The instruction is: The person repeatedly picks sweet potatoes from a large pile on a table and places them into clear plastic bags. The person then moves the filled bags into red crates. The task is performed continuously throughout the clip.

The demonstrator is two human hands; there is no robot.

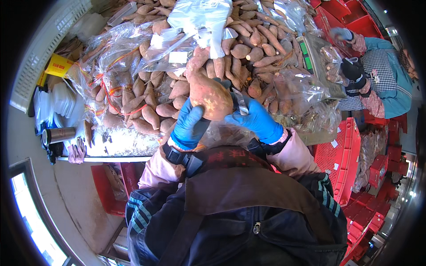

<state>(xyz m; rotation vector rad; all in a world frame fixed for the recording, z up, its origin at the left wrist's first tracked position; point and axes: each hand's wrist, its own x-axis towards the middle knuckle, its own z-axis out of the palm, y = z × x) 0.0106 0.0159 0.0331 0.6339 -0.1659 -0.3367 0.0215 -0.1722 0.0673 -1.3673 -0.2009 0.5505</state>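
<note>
A large sweet potato (211, 96) with pale scraped patches is held up in front of my chest, its narrow neck pointing away from me. My left hand (189, 124), in a blue glove, grips it from the left with the thumb on top. My right hand (258, 120), also in a blue glove, holds a small metal-bladed knife (240, 102) close to the potato's right side. The knife's handle is hidden in the glove. Beyond my hands, a heap of sweet potatoes (241, 51) covers the table (129, 146).
Plastic bags (199, 16) lie over the heap. A scale (313, 60) stands at right, beside a co-worker (382, 73) in dark gloves handling a bag. Red crates (339, 159) stand lower right. At left are a steel thermos (59, 135), a glove (77, 151) and a white crate (43, 50).
</note>
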